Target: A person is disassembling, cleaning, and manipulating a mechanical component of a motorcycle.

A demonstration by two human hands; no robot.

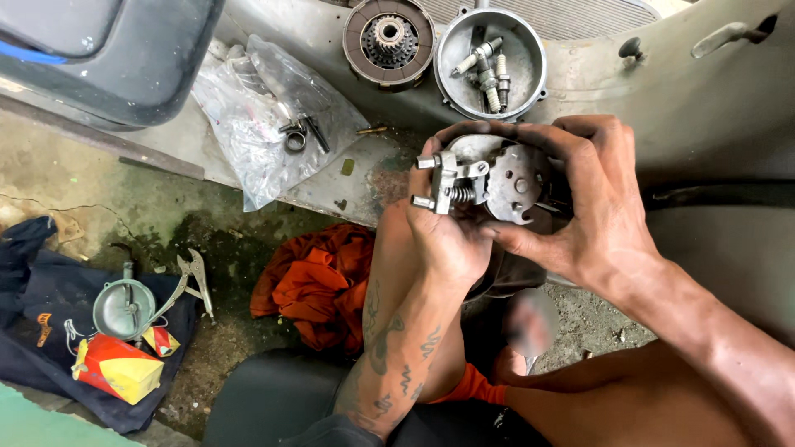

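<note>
1. The left hand [443,236] and right hand [592,207] both had their fingers closed around a grey metal carburettor body with a spring [484,178].
2. It was held just below the round metal cover holding spark plugs [490,62].
3. A toothed clutch disc [389,41] lay left of that cover.

Red-yellow carton [116,368], clear plastic bag [248,124]

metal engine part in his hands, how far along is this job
Already out: a clutch disc and a round metal cover holding spark plugs lie set aside. In hand: both the left hand and right hand grip the metal engine part. Left: those loose pieces remain unfitted.
</note>
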